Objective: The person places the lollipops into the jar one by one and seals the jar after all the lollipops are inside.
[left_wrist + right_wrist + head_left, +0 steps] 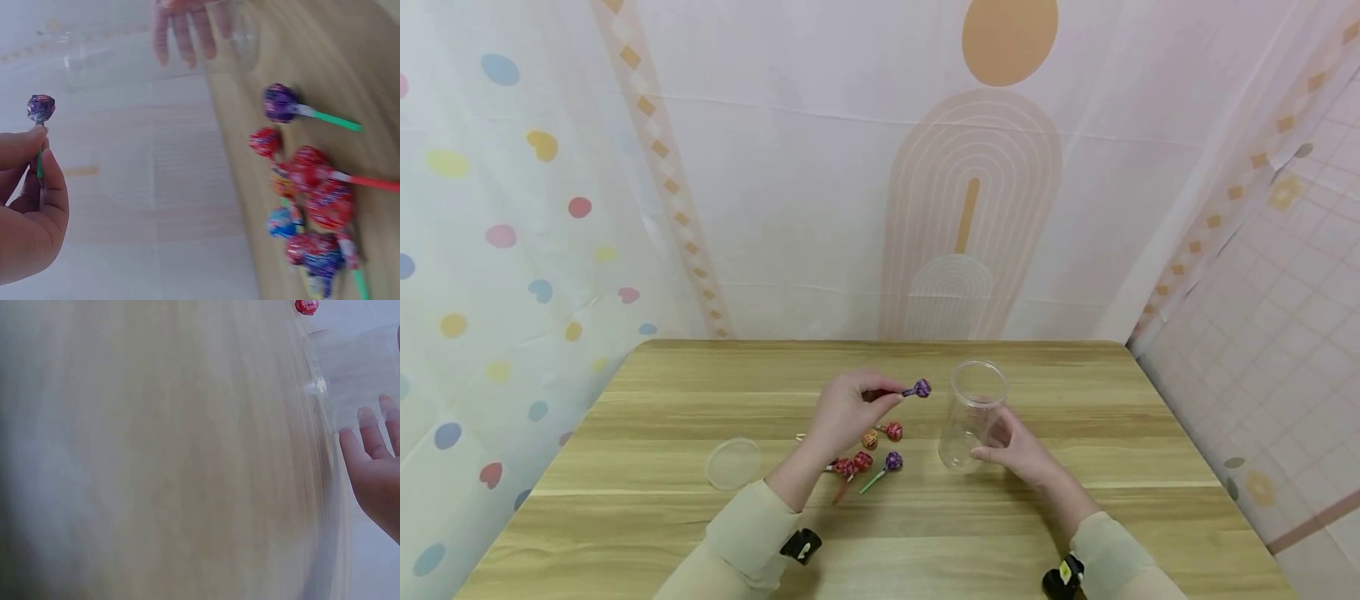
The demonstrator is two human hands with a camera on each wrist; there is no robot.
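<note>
Fingers (44,172) of the left hand (850,408) pinch a purple lollipop (921,388) by its stick, head out toward the clear jar (972,414), lifted off the counter (625,517). Right hand (1018,450) cups the upright jar's side with relaxed fingers, seemingly steadying it. Loose lollipops (868,454) lie clustered between the hands; a round lid (733,463) rests apart leftward. Open counter surrounds everything, edges well off.

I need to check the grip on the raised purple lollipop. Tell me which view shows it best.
The left wrist view: the purple lollipop is close, its green stick pinched by the left hand. The head view shows it small beside the clear jar. The right wrist view misses it.
</note>
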